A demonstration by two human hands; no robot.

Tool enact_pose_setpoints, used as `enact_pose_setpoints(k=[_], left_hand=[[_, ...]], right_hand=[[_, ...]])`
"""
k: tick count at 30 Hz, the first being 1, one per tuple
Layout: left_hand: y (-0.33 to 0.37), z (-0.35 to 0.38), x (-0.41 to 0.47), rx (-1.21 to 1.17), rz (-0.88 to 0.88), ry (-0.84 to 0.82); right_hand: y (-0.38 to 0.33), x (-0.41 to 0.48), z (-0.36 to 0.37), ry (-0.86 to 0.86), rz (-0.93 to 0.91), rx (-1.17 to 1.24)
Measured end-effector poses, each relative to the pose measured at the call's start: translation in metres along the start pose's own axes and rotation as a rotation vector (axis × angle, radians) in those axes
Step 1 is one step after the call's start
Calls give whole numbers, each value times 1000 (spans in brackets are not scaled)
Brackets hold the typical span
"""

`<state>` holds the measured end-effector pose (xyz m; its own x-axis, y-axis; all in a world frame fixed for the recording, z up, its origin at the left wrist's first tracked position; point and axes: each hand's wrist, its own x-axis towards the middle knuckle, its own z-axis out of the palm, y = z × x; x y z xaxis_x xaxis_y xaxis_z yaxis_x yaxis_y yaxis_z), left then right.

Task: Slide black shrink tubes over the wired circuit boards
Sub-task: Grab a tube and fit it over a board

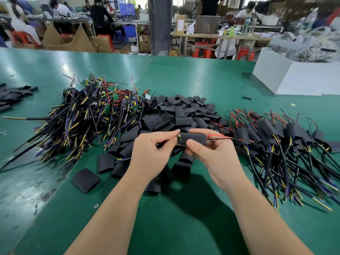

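Above the green table (184, 74), the right hand (217, 157) grips a black shrink tube (193, 138) between thumb and fingers while the left hand (152, 153) pinches the circuit board's end (178, 138) at the tube's left mouth, red and black leads (224, 138) poking out right.

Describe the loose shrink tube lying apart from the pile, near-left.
Find the central heap of black shrink tubes. Left of the left forearm, at the heap's near edge, one tube lies flat by itself on the green table, not overlapping others.

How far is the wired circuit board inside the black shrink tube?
Nearly in: black shrink tube hides it except one end; red wires exit opposite.
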<state>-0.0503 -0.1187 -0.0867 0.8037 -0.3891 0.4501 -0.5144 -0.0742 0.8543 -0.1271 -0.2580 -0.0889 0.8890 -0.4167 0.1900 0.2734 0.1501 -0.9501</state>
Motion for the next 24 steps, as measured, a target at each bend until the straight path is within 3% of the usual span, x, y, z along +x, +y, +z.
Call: enact_pose_setpoints(k=[4,8,13,19,24], left_hand=[[0,0,1,31,21,36],[-3,-3,1,109,91,-10],[-3,-4,2,39,102,11],[-2,-7,3,10,82,-62],[-7,-8,3,-62,1,-83]], right_hand=[[3,1,1,10,92,141],[7,1,1,4,80,44],[14,-2,8,-31,52,-137],[12,0,14,5,232,172],[5,-2,16,17,187,267]])
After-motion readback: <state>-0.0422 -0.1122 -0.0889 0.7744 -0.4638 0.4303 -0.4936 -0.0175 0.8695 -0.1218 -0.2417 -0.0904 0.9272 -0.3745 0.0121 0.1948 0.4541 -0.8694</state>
